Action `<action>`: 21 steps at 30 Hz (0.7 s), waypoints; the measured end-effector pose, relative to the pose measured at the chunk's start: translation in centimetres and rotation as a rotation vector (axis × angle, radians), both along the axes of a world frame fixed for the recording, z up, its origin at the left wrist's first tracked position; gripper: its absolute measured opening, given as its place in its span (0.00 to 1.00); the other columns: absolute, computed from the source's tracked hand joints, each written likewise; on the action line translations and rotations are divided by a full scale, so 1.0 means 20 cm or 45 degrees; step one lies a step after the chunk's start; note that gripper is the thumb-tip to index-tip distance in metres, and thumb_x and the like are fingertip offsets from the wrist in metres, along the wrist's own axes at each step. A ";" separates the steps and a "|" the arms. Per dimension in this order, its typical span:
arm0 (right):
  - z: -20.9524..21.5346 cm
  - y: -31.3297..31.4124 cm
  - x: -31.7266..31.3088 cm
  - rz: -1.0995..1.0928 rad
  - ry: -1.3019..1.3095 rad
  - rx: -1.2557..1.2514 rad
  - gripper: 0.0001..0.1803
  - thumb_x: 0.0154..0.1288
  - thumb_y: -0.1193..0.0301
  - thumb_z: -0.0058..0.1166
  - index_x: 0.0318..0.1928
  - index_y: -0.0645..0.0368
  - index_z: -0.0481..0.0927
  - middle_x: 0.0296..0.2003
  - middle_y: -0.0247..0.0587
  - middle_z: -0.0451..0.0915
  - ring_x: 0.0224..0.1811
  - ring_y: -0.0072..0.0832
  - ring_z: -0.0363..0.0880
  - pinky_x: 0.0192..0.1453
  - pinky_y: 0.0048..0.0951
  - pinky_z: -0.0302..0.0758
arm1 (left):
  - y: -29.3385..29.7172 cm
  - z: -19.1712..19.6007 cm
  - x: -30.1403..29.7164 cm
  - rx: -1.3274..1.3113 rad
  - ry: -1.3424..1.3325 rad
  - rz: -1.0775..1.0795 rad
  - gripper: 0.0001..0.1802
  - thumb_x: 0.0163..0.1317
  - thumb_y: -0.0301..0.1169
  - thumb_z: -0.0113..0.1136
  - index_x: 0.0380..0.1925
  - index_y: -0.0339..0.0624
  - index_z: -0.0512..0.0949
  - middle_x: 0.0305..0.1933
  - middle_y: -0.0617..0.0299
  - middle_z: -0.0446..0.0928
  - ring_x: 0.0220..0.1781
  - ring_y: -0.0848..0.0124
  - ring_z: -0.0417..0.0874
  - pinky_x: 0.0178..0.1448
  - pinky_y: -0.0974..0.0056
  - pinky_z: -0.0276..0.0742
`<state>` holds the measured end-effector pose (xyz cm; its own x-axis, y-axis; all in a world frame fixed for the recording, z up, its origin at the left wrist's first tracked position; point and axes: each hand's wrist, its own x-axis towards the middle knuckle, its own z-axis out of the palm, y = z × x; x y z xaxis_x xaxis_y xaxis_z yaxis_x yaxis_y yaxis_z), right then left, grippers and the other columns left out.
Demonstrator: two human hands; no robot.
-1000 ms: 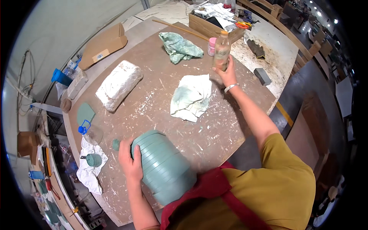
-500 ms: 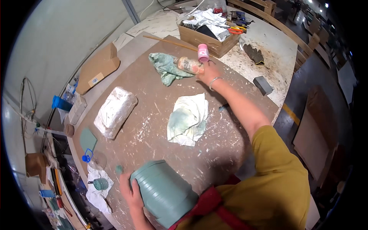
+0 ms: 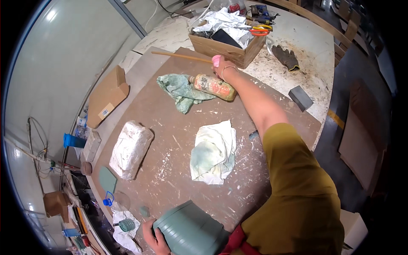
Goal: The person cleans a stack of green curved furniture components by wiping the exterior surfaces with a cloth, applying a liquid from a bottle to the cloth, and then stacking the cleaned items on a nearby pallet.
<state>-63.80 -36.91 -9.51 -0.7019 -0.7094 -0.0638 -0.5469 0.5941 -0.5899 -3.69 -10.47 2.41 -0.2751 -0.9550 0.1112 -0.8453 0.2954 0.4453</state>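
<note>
My right hand reaches far across the board, its fingers closed around a small pink bottle. Most of the bottle is covered by the hand. Just below the wrist lies a dirty, orange-stained bottle on its side, its neck on a crumpled green-stained cloth. At the near edge, my left hand grips the left side of a faceted green pot that leans against my body. Between the hands lies a folded white cloth with green smears.
A white wrapped block rests on the left of the board. Behind my right hand stands a cardboard box with rags, a phone and scissors. A glove and a grey block lie at right. A stick lies at the back.
My right hand has moved from beside the pink bottle onto it and closed around it. My left hand still holds the pot. The whole view has shifted slightly.
</note>
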 end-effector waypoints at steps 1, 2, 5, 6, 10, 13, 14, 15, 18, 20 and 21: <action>-0.05 -0.06 -0.03 -0.026 -0.026 -0.032 0.42 0.63 0.48 0.55 0.69 0.60 0.57 0.62 0.64 0.67 0.63 0.53 0.71 0.65 0.46 0.70 | -0.01 0.00 0.00 -0.001 0.025 -0.007 0.18 0.70 0.32 0.50 0.54 0.33 0.75 0.54 0.43 0.78 0.57 0.51 0.77 0.64 0.55 0.68; -0.12 -0.11 -0.05 -0.050 -0.052 -0.052 0.42 0.63 0.49 0.54 0.69 0.60 0.57 0.62 0.65 0.67 0.63 0.53 0.71 0.65 0.46 0.70 | -0.01 0.01 -0.01 0.011 0.050 -0.012 0.18 0.70 0.33 0.50 0.55 0.33 0.75 0.54 0.43 0.78 0.57 0.51 0.77 0.64 0.55 0.69; -0.22 -0.16 -0.13 0.036 -0.084 -0.336 0.41 0.57 0.55 0.62 0.67 0.60 0.61 0.61 0.61 0.69 0.60 0.51 0.74 0.64 0.44 0.71 | -0.03 0.03 -0.04 0.078 0.061 0.071 0.19 0.71 0.33 0.49 0.55 0.31 0.74 0.54 0.42 0.77 0.56 0.50 0.77 0.63 0.55 0.69; -0.23 -0.17 -0.16 0.120 -0.143 -0.486 0.41 0.55 0.57 0.65 0.66 0.60 0.63 0.60 0.60 0.70 0.60 0.50 0.74 0.64 0.43 0.71 | -0.05 0.03 -0.03 0.090 0.060 0.070 0.19 0.71 0.33 0.49 0.55 0.31 0.74 0.53 0.42 0.77 0.56 0.50 0.77 0.63 0.55 0.69; -0.16 -0.12 -0.08 0.356 -0.726 -0.997 0.39 0.47 0.65 0.70 0.60 0.60 0.69 0.57 0.52 0.75 0.58 0.44 0.76 0.60 0.38 0.74 | -0.05 -0.02 0.03 0.079 0.031 0.097 0.18 0.72 0.32 0.48 0.55 0.30 0.73 0.56 0.42 0.75 0.58 0.51 0.75 0.65 0.55 0.66; -0.15 -0.09 -0.12 0.441 -0.361 -0.642 0.39 0.46 0.65 0.72 0.59 0.64 0.69 0.55 0.50 0.76 0.57 0.40 0.76 0.61 0.35 0.73 | -0.07 -0.03 0.02 0.073 0.027 0.076 0.18 0.72 0.31 0.47 0.56 0.30 0.72 0.56 0.43 0.75 0.59 0.50 0.73 0.66 0.56 0.64; -0.16 -0.08 -0.13 0.449 -0.166 -0.580 0.40 0.46 0.66 0.72 0.59 0.65 0.69 0.53 0.48 0.77 0.56 0.39 0.77 0.62 0.34 0.72 | -0.08 -0.03 0.00 0.102 0.052 0.061 0.18 0.72 0.32 0.47 0.56 0.30 0.72 0.56 0.43 0.75 0.59 0.51 0.73 0.67 0.56 0.64; -0.10 -0.08 -0.10 0.335 -0.145 -0.384 0.43 0.44 0.60 0.74 0.59 0.67 0.68 0.55 0.54 0.76 0.58 0.43 0.76 0.62 0.34 0.72 | -0.08 -0.03 0.00 0.120 0.075 0.075 0.18 0.72 0.32 0.47 0.56 0.31 0.72 0.56 0.43 0.75 0.59 0.51 0.73 0.67 0.56 0.64; 0.12 0.21 0.12 0.154 -0.114 -0.325 0.43 0.45 0.55 0.73 0.59 0.64 0.69 0.54 0.55 0.76 0.58 0.46 0.76 0.61 0.37 0.73 | -0.04 0.01 0.02 0.100 0.004 0.117 0.19 0.73 0.34 0.46 0.56 0.31 0.72 0.55 0.43 0.75 0.58 0.51 0.73 0.67 0.56 0.63; 0.01 0.33 0.22 0.444 0.138 -0.394 0.41 0.46 0.53 0.71 0.57 0.60 0.71 0.52 0.54 0.77 0.55 0.47 0.78 0.59 0.41 0.74 | -0.07 -0.01 0.00 0.128 0.082 0.091 0.20 0.74 0.35 0.46 0.55 0.30 0.72 0.56 0.44 0.75 0.57 0.53 0.73 0.66 0.55 0.63; 0.07 0.35 0.29 0.455 0.096 -0.240 0.40 0.46 0.53 0.71 0.58 0.58 0.71 0.52 0.53 0.78 0.54 0.48 0.78 0.59 0.42 0.74 | -0.05 -0.01 -0.01 0.113 0.149 0.086 0.20 0.74 0.36 0.46 0.55 0.30 0.72 0.56 0.44 0.75 0.57 0.53 0.73 0.66 0.54 0.64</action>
